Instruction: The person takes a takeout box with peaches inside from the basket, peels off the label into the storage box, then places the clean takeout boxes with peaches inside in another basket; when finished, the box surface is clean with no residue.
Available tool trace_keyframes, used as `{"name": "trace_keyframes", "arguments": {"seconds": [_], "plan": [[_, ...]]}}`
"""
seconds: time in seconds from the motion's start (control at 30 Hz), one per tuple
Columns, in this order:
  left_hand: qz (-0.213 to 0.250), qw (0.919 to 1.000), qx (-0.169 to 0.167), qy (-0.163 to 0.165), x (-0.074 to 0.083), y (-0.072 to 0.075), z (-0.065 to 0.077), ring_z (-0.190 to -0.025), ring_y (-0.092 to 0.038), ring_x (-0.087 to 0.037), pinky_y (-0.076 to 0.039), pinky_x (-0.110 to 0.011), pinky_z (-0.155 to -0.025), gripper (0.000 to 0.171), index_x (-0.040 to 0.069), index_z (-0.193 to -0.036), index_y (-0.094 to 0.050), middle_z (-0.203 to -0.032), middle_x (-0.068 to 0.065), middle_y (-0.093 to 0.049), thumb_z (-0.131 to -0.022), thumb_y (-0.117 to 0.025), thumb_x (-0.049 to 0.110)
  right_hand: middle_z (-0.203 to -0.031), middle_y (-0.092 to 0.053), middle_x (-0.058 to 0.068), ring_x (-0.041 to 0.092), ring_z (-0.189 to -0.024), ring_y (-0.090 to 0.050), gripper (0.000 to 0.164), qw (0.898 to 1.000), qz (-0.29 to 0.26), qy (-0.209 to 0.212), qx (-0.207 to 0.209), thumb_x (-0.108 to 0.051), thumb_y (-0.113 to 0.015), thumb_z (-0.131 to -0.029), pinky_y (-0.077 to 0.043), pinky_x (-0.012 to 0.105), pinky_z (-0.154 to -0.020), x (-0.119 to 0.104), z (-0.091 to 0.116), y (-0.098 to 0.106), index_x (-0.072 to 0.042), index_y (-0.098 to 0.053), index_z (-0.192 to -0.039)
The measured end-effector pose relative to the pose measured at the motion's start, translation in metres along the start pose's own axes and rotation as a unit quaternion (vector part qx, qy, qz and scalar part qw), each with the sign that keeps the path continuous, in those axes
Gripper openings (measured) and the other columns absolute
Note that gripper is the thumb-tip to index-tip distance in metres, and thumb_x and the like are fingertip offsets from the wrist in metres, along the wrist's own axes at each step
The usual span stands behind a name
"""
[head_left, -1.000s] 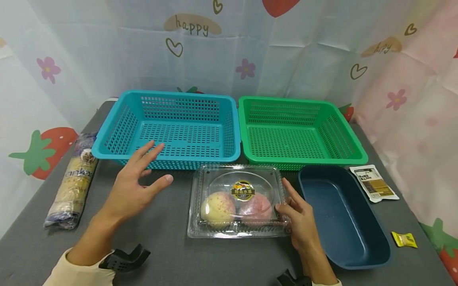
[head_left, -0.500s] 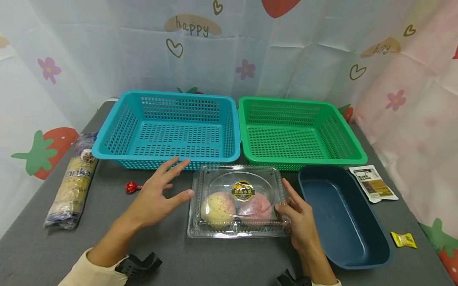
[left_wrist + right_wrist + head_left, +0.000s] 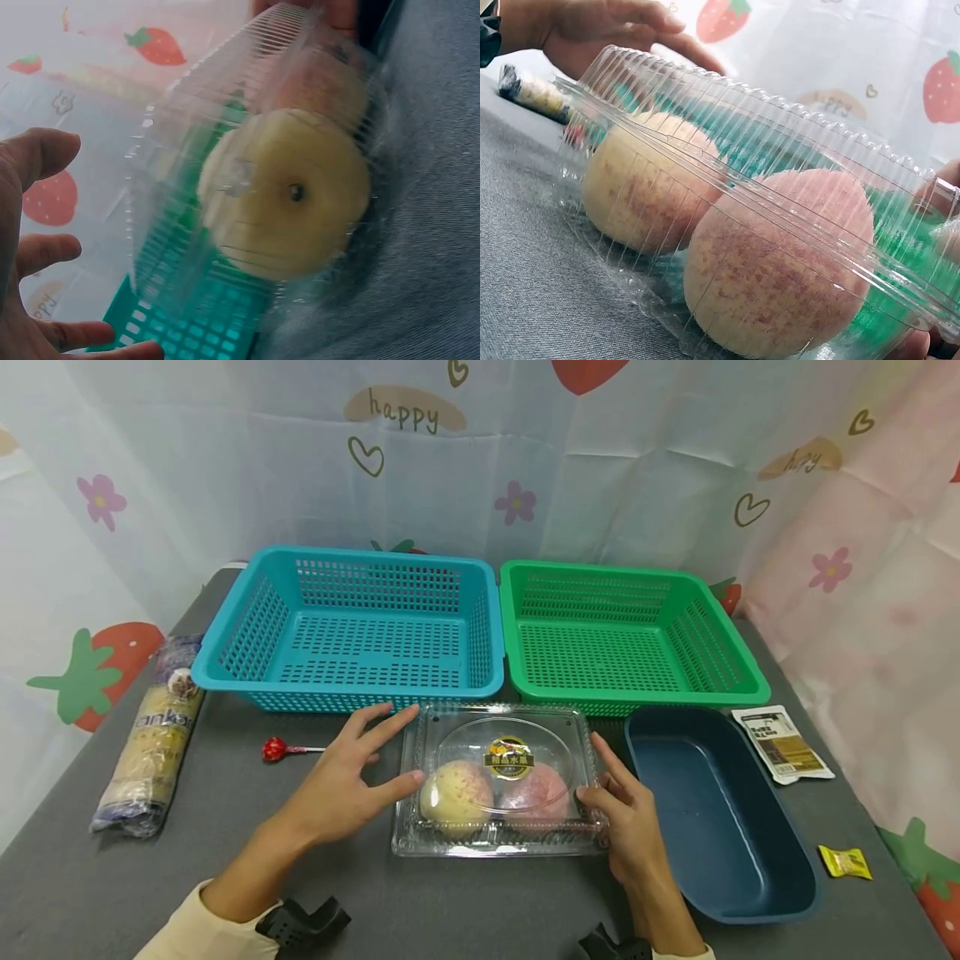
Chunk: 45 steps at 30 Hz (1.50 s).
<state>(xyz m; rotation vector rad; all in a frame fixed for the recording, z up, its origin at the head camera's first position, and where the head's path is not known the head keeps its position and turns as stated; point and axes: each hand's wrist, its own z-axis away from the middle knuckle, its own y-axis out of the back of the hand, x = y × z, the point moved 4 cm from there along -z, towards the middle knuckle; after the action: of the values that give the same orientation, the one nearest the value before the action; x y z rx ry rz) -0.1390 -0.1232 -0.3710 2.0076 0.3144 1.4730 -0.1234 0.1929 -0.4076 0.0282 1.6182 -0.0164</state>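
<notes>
A clear plastic clamshell fruit box (image 3: 504, 843) lies on the grey table in the head view, gold-and-black label on its lid. Inside sit two peaches, one yellowish (image 3: 459, 795) and one pinkish (image 3: 537, 793). My right hand (image 3: 628, 827) grips the box's right edge, thumb over the lid and fingers along the side. At the opposite edge is my left hand (image 3: 347, 785), its fingers spread and thumb tip right at the lid's left rim. In the left wrist view, the left hand's fingertips (image 3: 64, 247) stand apart from the box with nothing between them.
Behind the box are a blue basket (image 3: 390, 695) and a green basket (image 3: 630, 697). A dark blue tub (image 3: 720, 827) stands right, beside a white-brown packet (image 3: 783, 747) and a yellow wrapped candy (image 3: 846, 862). At left lie a red lollipop (image 3: 275, 749) and a long wrapped package (image 3: 150, 747).
My left hand has moved right, from in front of the blue basket to the box's left edge, uncovering the lollipop. The right hand and the box have stayed in place.
</notes>
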Motion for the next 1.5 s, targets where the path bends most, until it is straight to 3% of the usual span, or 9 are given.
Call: {"name": "trace_keyframes", "arguments": {"seconds": [0.4,0.6,0.7,0.8,0.9,1.03,1.1,1.3,1.5], "plan": [[-0.007,0.9935,-0.086,0.075,-0.009,-0.02,-0.006,-0.11,-0.056,-0.041,-0.051,-0.054,-0.081,0.076,0.034,-0.152,-0.031,-0.151,-0.016,-0.021,-0.087,-0.066,0.053,-0.119,-0.054,0.024,0.026,-0.1,-0.053,0.068,1.0,0.004,-0.005,0.005,0.008,-0.055,-0.088,-0.048,0.032,-0.082,0.0,0.005,0.001,-0.012,-0.036,-0.15],[-0.038,0.9894,-0.118,0.075,-0.009,-0.022,-0.01,-0.086,-0.051,-0.022,-0.045,-0.038,-0.063,0.088,0.033,-0.153,-0.028,-0.129,-0.014,-0.04,-0.08,-0.071,0.057,-0.11,-0.053,0.02,0.026,-0.097,-0.049,0.068,1.0,0.01,-0.011,0.01,0.007,-0.055,-0.088,-0.045,0.033,-0.082,0.002,0.008,0.001,-0.017,-0.038,-0.149],[-0.039,0.9885,-0.129,0.069,-0.008,-0.023,-0.012,-0.078,-0.046,-0.02,-0.04,-0.035,-0.059,0.092,0.029,-0.153,-0.028,-0.108,-0.01,-0.045,-0.077,-0.075,0.053,-0.106,-0.05,0.016,0.026,-0.097,-0.045,0.067,1.0,0.014,-0.015,0.01,0.006,-0.055,-0.089,-0.041,0.035,-0.083,0.004,0.01,0.001,-0.018,-0.039,-0.149],[-0.033,0.9878,-0.135,0.07,-0.007,-0.024,-0.013,-0.081,-0.049,-0.022,-0.044,-0.038,-0.063,0.094,0.027,-0.153,-0.028,-0.105,-0.01,-0.048,-0.076,-0.077,0.049,-0.087,-0.045,0.013,0.024,-0.089,-0.044,0.067,1.0,0.018,-0.014,0.013,0.006,-0.056,-0.088,-0.04,0.034,-0.081,0.004,0.011,0.001,-0.018,-0.04,-0.149],[-0.012,0.987,-0.141,0.076,-0.006,-0.025,-0.016,-0.09,-0.055,-0.027,-0.049,-0.043,-0.07,0.095,0.027,-0.154,-0.027,-0.118,-0.015,-0.051,-0.076,-0.078,0.047,-0.076,-0.042,0.01,0.02,-0.078,-0.045,0.066,0.999,0.031,-0.013,0.021,0.006,-0.056,-0.089,-0.042,0.029,-0.072,0.0,0.012,0.003,-0.017,-0.041,-0.148],[0.072,0.9794,-0.158,0.104,-0.005,-0.028,-0.018,-0.068,-0.062,-0.028,-0.055,-0.045,-0.059,0.096,0.028,-0.154,-0.025,-0.112,-0.021,-0.049,-0.077,-0.081,0.037,-0.08,-0.043,0.01,0.015,-0.069,-0.041,0.066,0.996,0.079,-0.028,0.027,0.0,-0.057,-0.091,-0.037,0.026,-0.06,-0.008,0.015,0.003,-0.022,-0.038,-0.15],[0.117,0.9715,-0.163,0.126,-0.005,-0.028,-0.017,-0.049,-0.057,-0.026,-0.054,-0.044,-0.048,0.097,0.029,-0.154,-0.024,-0.099,-0.021,-0.045,-0.077,-0.083,0.03,-0.089,-0.044,0.012,0.017,-0.07,-0.041,0.067,0.992,0.115,-0.044,0.017,-0.004,-0.059,-0.092,-0.036,0.027,-0.058,-0.012,0.015,0.0,-0.024,-0.034,-0.151],[0.166,0.9628,-0.153,0.148,-0.006,-0.024,-0.013,-0.046,-0.055,-0.025,-0.053,-0.046,-0.045,0.098,0.029,-0.153,-0.025,-0.095,-0.022,-0.042,-0.076,-0.084,0.02,-0.127,-0.036,0.017,0.028,-0.101,-0.045,0.077,0.968,0.244,-0.064,0.002,-0.02,-0.065,-0.089,-0.043,0.041,-0.076,-0.032,0.015,-0.011,-0.024,-0.025,-0.155],[0.21,0.9536,-0.146,0.16,-0.005,-0.026,-0.015,-0.052,-0.057,-0.028,-0.054,-0.049,-0.05,0.098,0.03,-0.153,-0.027,-0.091,-0.02,-0.038,-0.075,-0.084,0.014,-0.13,-0.038,0.018,0.035,-0.111,-0.042,0.067,0.94,0.341,0.013,-0.025,-0.024,-0.064,-0.089,-0.039,0.05,-0.081,-0.071,-0.001,-0.017,-0.017,-0.037,-0.15]]}}
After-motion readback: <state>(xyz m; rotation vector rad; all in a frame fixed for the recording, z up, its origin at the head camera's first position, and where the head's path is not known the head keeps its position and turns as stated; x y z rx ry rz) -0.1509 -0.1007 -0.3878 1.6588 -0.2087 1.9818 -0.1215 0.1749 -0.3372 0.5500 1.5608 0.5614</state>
